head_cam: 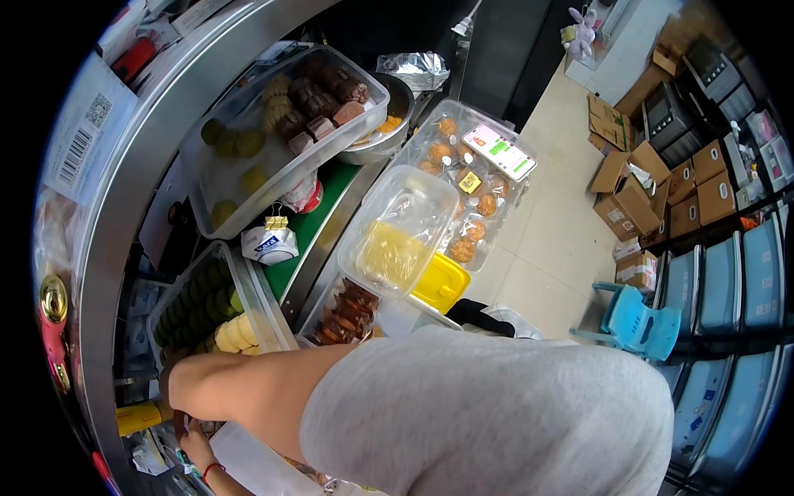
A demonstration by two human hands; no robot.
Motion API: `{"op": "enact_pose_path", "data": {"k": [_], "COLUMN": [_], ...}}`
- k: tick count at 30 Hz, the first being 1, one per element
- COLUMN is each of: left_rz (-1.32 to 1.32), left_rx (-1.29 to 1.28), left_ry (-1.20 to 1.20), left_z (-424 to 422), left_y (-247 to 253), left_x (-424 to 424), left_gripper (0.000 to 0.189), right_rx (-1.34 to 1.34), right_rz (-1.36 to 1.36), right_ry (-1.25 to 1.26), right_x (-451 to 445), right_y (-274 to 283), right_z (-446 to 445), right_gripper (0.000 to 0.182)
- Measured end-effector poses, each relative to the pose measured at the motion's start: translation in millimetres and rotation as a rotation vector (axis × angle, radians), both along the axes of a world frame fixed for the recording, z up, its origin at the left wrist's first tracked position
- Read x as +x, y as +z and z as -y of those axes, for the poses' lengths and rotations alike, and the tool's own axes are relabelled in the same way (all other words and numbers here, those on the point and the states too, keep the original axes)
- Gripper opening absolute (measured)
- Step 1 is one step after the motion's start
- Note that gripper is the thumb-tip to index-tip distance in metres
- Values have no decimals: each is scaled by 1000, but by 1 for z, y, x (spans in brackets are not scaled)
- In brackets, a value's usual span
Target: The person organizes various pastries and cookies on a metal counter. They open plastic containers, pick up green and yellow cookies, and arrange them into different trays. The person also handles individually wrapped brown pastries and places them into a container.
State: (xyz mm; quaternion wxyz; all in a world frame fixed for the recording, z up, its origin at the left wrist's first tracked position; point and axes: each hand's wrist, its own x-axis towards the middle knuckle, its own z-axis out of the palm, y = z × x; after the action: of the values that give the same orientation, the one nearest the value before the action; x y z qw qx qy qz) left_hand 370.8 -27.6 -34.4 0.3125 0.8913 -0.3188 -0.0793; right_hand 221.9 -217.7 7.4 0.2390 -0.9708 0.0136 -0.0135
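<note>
My right arm point(260, 378), in a grey short sleeve, reaches across the lower left; its hand is mostly hidden in shadow behind the forearm. My left hand point(195, 443), with a red bracelet at the wrist, is low at the left beside dark brown pastries point(213, 429). What its fingers hold is not clear. Just above the right arm, a clear plastic bin point(263, 297) holds rows of dark green pastries point(198, 304) and pale yellow ones point(237, 333). A white container point(267, 456) lies partly under the arm.
A larger clear bin point(291, 167) holds brown pastries and green balls. A Kara carton point(270, 243) is clipped shut beside it. Wrapped pastries fill a clear box point(490, 239) with a phone point(500, 152) on top. Behind are a blue chair point(642, 322) and cardboard boxes point(629, 201).
</note>
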Motion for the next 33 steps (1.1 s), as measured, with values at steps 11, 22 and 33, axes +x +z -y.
{"op": "enact_pose_path", "data": {"k": [11,22,33], "left_rz": [595,-321,-1293], "left_rx": [887,-721,-1454], "left_ry": [-350,278,-57], "left_z": [-24,7,12], "left_y": [-2,28,41], "left_x": [29,-60,-134], "left_gripper": [29,30,63], "right_rx": [73,-15,188], "right_rz": [18,-74,-97], "right_ry": [256,347,526], "right_x": [34,75,5], "right_y": [-4,2,67], "right_z": [5,26,-23], "right_gripper": [35,66,57]}}
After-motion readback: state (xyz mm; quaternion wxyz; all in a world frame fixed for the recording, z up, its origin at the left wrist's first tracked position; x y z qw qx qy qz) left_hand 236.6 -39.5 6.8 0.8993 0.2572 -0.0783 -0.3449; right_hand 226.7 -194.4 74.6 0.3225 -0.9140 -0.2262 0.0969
